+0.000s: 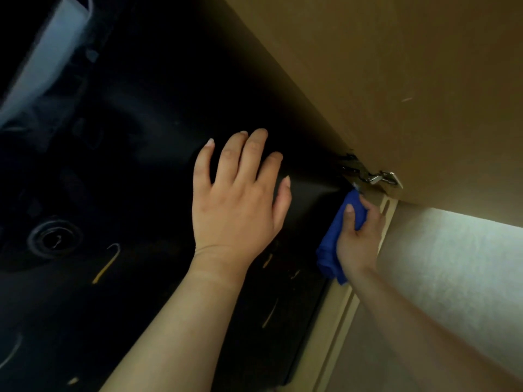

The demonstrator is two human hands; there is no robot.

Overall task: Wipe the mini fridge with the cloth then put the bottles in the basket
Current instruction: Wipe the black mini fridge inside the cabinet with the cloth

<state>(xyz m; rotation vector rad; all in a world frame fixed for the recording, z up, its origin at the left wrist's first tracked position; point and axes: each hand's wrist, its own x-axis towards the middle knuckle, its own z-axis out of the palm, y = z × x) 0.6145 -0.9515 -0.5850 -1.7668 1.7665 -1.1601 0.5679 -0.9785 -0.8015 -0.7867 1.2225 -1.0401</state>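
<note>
The step in hand was the wiping, and the frame caught it at the far right edge of the mini fridge (147, 171) — a dark, glossy black surface filling the left of the view, set inside a brown wooden cabinet (396, 80). The left hand (237, 205) lay flat on the black surface, its fingers spread and holding nothing; it seemed to be steadying the body or the fridge. The right hand (358, 239) had its grip closed round a bunched blue cloth (331, 250), thumb across the front of it, fingers wrapped behind.

The cloth sat in the narrow gap where the fridge's edge met the cabinet frame, just below a metal hinge (379, 178). Its upper end poked out above the thumb near the hinge; its lower end hung loose below the palm.

To do this well, the cloth would likely need to be pressed flat against the edge and drawn along it in one even stroke — a bunched wad tends to skip over a seam. Care near the hinge seemed wise, since loose fabric could snag there.

No bottles or basket showed in the view, so that part looked not yet begun.
</note>
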